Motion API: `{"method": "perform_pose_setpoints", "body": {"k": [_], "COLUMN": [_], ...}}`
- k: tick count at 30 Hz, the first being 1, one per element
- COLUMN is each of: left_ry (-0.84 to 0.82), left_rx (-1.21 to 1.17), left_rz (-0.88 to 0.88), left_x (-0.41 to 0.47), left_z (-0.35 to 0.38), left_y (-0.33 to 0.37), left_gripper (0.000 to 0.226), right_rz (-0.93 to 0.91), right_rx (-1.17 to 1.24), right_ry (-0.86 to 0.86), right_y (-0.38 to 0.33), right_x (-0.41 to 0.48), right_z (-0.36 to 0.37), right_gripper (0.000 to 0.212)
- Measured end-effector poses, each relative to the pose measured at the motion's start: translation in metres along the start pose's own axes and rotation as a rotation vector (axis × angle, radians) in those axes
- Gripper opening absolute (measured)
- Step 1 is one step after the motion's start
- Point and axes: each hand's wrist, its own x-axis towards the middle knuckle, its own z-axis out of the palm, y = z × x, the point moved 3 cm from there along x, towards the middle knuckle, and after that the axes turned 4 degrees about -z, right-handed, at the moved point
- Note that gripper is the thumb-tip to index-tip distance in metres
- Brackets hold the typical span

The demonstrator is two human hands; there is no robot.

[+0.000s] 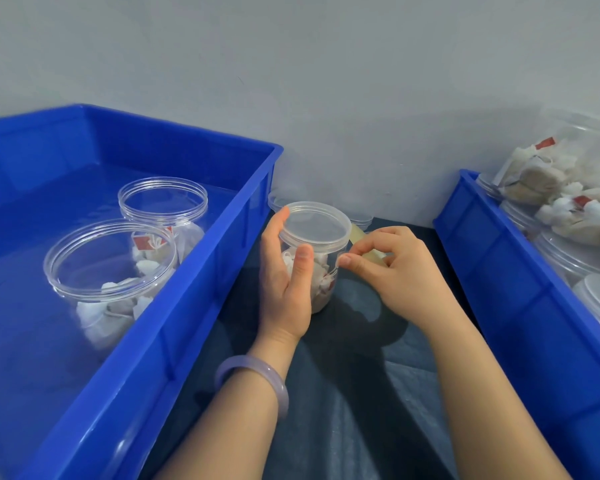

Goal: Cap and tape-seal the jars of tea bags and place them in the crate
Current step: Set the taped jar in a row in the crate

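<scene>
Left hand [284, 282] is gripping the jar [323, 285]; right hand [400, 275] is pinching tape [359, 237] beside it, under the lid [312, 223] edge. Left crate [201, 282] and right crate [499, 278] are flanking the hands, with cloth [378, 393] lying open between.

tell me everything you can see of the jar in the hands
A small clear plastic jar, upright on the dark cloth, capped with a translucent lid. White tea bags with red tags sit inside. The left hand grips its side; the right hand, pinching a yellowish tape strip, touches its wall.
</scene>
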Motion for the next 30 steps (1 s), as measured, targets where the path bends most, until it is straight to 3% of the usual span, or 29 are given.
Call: {"method": "perform_pose_setpoints", "body": {"k": [4,8,15,23,30], "left_ry": [0.013,-0.011,-0.044,-0.030,-0.002], "left_rx": [-0.010,-0.013,-0.031,0.108,0.108], "left_rz": [-0.018,-0.022,-0.004,-0.009,-0.038], "left_x": [0.0003,0.0006,-0.0013,-0.0004,0.0040], "left_z": [-0.0009,-0.0015,-0.0024,0.0000,-0.0056], "left_y": [-0.0008,-0.0025,0.0038,0.0036,0.0016], "left_gripper": [0.049,0.065,0.057,0.082,0.067], "right_rz": [-0.004,-0.005,-0.011,-0.023,-0.038], "right_rx": [0.023,0.027,0.005,-0.053,-0.087], "right_ry": [0.024,0.053,0.078,0.068,-0.049], "right_y": [-0.0017,-0.0013,0.0005,0.0013,-0.0003], "right_x": [-0.0001,0.0007,0.0016,0.0000,-0.0009], "right_z": [0.0030,0.0046,0.0034,0.0016,-0.0013], "right_gripper": [0.015,0.018,0.020,0.019,0.015]}}
